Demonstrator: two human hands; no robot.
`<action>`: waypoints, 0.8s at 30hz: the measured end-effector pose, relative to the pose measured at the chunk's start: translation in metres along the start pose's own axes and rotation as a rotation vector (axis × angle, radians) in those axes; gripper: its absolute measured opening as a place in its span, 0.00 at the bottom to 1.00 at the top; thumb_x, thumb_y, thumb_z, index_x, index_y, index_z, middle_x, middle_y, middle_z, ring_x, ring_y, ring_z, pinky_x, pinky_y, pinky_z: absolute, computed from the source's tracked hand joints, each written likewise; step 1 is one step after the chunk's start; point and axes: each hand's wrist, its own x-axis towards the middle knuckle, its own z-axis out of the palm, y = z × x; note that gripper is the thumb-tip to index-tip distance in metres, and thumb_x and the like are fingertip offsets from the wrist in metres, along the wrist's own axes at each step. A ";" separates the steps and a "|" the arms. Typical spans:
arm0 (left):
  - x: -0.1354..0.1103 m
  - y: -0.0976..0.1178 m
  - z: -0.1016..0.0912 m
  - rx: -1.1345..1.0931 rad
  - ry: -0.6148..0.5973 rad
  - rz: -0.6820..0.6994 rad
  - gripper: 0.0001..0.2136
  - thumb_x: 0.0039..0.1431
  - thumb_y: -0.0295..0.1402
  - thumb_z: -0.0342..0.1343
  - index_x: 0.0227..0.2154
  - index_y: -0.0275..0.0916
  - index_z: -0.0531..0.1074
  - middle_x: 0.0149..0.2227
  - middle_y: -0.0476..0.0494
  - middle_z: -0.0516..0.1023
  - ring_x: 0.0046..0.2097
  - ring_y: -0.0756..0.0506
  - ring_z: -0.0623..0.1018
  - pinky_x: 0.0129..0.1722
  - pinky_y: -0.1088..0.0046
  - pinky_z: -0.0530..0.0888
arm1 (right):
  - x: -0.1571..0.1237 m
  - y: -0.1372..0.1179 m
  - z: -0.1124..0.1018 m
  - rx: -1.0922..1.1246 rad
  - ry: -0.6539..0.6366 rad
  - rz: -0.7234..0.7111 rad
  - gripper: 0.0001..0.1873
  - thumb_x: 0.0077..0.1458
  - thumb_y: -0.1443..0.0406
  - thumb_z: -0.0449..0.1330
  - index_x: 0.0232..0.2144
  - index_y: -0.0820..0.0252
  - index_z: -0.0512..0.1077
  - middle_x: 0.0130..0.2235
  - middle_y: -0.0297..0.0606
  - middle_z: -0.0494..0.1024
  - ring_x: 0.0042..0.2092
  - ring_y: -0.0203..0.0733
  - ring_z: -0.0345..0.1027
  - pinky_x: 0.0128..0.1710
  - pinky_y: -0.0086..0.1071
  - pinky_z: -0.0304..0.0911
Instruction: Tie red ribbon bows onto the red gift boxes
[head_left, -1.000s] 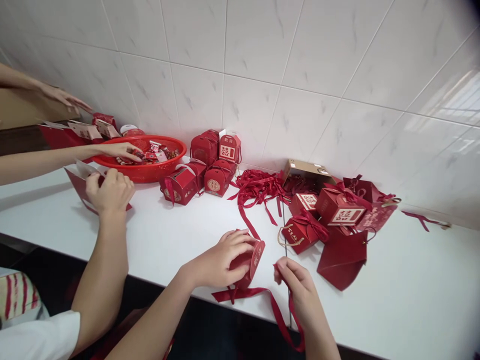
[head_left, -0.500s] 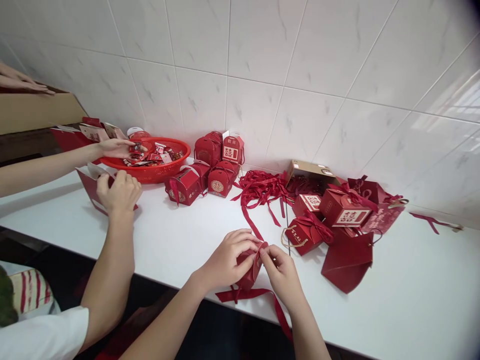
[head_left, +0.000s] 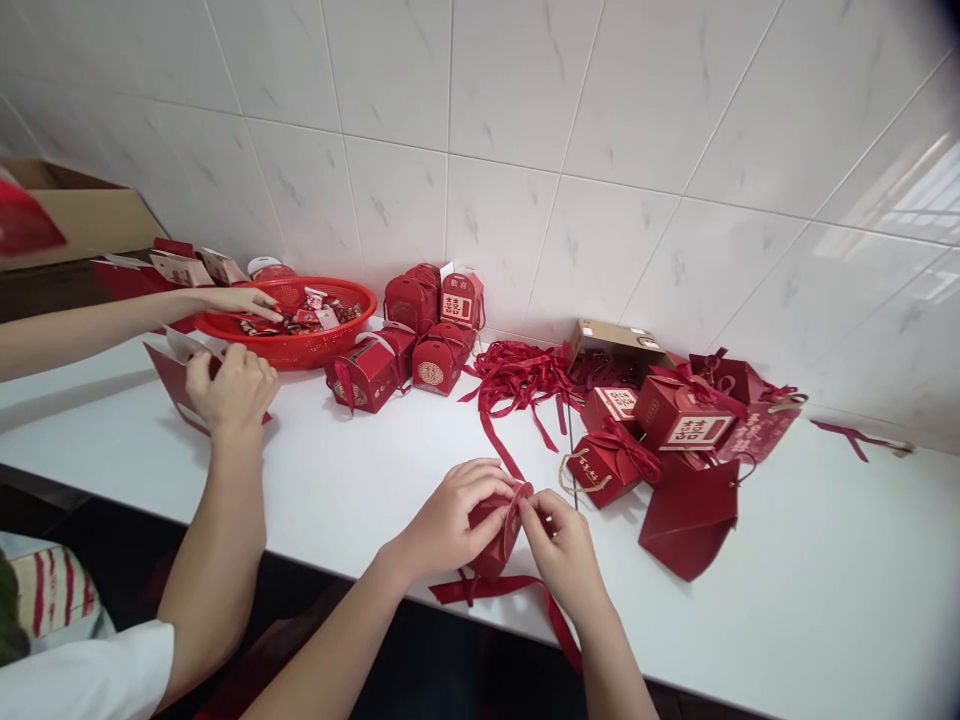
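Red card, folded: I am bracing a small gift box (head_left: 489,562) near the front edge of the white table (head_left: 337,490), my left hand (head_left: 461,515) arching over it and clasping it from above. My right hand (head_left: 561,540) is pinching narrowly at the edge of the rounded flap (head_left: 514,525); whether a ribbon end is sitting in that pinch I cannot tell. Dark red ribbon (head_left: 504,586) is lying along the box's near side and trailing off to my right forearm. Judging this as fine fingertip work at the flap, I am wanting the left hand steadying without squeezing, since card like this is probably creasing easily; the right should be working with thumb and forefinger only, easing rather than pulling. Slack in that trailing length is mattering too: a forearm catching it could be twisting the box. Loose ribbons (head_left: 525,372) are heaping beyond, near the wall; a bow-tied box (head_left: 600,475) with a gold cord handle is sitting nearby, to the right.
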 end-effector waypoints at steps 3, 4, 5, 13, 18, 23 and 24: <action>0.000 -0.001 0.000 -0.004 -0.001 -0.004 0.10 0.60 0.25 0.52 0.41 0.42 0.74 0.46 0.44 0.79 0.56 0.41 0.71 0.59 0.57 0.67 | 0.000 -0.001 0.000 -0.009 -0.003 -0.002 0.15 0.60 0.59 0.52 0.23 0.58 0.65 0.25 0.33 0.67 0.28 0.38 0.60 0.29 0.29 0.55; 0.000 -0.001 0.000 -0.004 -0.002 -0.006 0.10 0.60 0.26 0.52 0.41 0.43 0.74 0.46 0.44 0.79 0.56 0.41 0.71 0.59 0.58 0.67 | 0.000 -0.001 -0.001 -0.015 -0.003 -0.002 0.15 0.60 0.60 0.52 0.22 0.58 0.65 0.25 0.33 0.67 0.28 0.38 0.60 0.29 0.30 0.55; 0.000 -0.002 0.000 -0.003 -0.003 -0.008 0.10 0.60 0.26 0.52 0.41 0.43 0.74 0.46 0.44 0.79 0.56 0.41 0.71 0.59 0.58 0.67 | -0.001 0.000 -0.001 -0.024 -0.002 -0.003 0.15 0.60 0.60 0.52 0.22 0.58 0.65 0.25 0.33 0.67 0.28 0.37 0.60 0.29 0.30 0.55; 0.001 -0.003 0.000 0.002 -0.006 -0.001 0.11 0.59 0.25 0.51 0.41 0.43 0.74 0.46 0.45 0.79 0.56 0.42 0.71 0.59 0.59 0.66 | -0.002 0.005 -0.003 -0.043 0.015 -0.014 0.16 0.60 0.60 0.51 0.22 0.58 0.63 0.24 0.32 0.66 0.27 0.37 0.59 0.28 0.29 0.55; 0.003 -0.001 0.000 0.001 -0.004 0.006 0.10 0.59 0.25 0.52 0.40 0.43 0.74 0.46 0.46 0.79 0.55 0.42 0.71 0.58 0.59 0.66 | -0.001 0.000 0.000 -0.027 0.017 -0.028 0.15 0.60 0.61 0.52 0.23 0.58 0.65 0.24 0.32 0.68 0.27 0.37 0.61 0.28 0.29 0.55; 0.003 0.001 0.002 -0.008 0.011 0.009 0.07 0.59 0.25 0.52 0.34 0.42 0.73 0.44 0.45 0.79 0.54 0.42 0.72 0.57 0.60 0.67 | -0.003 -0.001 0.002 -0.022 -0.007 -0.040 0.15 0.62 0.61 0.51 0.24 0.58 0.66 0.26 0.34 0.70 0.29 0.38 0.64 0.29 0.30 0.59; 0.003 0.001 0.002 -0.011 0.015 0.004 0.07 0.59 0.25 0.52 0.33 0.42 0.73 0.44 0.44 0.79 0.54 0.42 0.72 0.56 0.60 0.67 | -0.003 0.001 0.002 -0.024 -0.004 -0.047 0.14 0.62 0.60 0.51 0.26 0.58 0.67 0.27 0.34 0.71 0.30 0.39 0.65 0.30 0.30 0.60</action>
